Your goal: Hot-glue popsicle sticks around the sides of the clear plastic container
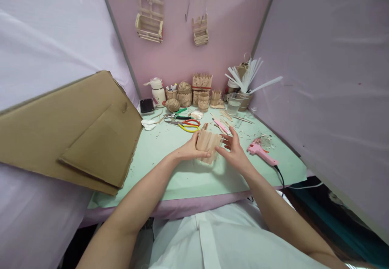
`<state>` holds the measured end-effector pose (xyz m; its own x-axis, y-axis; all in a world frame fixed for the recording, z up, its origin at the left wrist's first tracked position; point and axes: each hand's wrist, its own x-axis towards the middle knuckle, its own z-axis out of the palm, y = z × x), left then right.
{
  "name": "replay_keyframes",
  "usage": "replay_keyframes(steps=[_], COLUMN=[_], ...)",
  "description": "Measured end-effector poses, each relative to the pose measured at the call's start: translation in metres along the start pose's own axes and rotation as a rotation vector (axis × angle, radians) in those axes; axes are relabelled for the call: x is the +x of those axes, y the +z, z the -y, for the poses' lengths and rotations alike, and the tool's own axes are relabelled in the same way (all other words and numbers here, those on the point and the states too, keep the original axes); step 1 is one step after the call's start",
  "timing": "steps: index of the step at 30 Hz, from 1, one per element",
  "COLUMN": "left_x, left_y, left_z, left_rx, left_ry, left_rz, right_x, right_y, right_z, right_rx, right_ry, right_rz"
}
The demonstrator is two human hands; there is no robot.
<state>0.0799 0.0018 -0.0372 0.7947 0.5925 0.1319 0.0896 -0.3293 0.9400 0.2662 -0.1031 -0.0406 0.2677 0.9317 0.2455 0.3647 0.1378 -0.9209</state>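
Fingers of the left hand [190, 149] pinch the wooden-stick piece [209, 144], thumb laid flat across its near face, the others mostly hidden behind; those of the right hand [237, 155] stand spread and curved at its right edge, and I can't tell whether the tips touch. From where I stand, uneven pressure looks the likeliest trouble: if that thumb bears down while the right fingers push sideways, a weakly joined stick could shift or come loose. Just beyond the right fingertips lies a pink craft knife [221, 126], which a careless reach might brush; whether its blade is out, I can't make out. Past the left fingers, the scissors [190, 125] crowd the space. Right of the right fingers rests a pink glue gun [263, 153], its cord [281, 176] dropping over the table edge beside the forearm, so a snagged sleeve-less arm could drag it off.
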Motion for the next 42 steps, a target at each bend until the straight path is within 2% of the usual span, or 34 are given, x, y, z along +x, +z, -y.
replay_keyframes(steps=[15,24,30,36,42], left_x=[-0.003,-0.002,0.000,-0.001,-0.001], left_y=[0.002,0.005,0.006,0.007,0.008], left_z=[-0.004,-0.007,-0.006,-0.007,-0.008], left_rx=[-0.030,-0.054,-0.091,-0.125,-0.174], left_ry=[-0.041,-0.037,-0.052,-0.065,-0.060], left_rz=[-0.001,-0.038,-0.105,-0.123,-0.109], right_x=[-0.003,-0.002,-0.004,-0.005,-0.006], right_y=[0.002,0.006,0.010,0.012,0.014], right_z=[0.003,-0.004,-0.001,-0.007,-0.007], right_rx=[0.031,0.065,0.081,0.174,0.198], right_ry=[0.051,0.034,0.007,0.017,0.018], right_rz=[-0.021,-0.042,-0.045,-0.010,-0.043])
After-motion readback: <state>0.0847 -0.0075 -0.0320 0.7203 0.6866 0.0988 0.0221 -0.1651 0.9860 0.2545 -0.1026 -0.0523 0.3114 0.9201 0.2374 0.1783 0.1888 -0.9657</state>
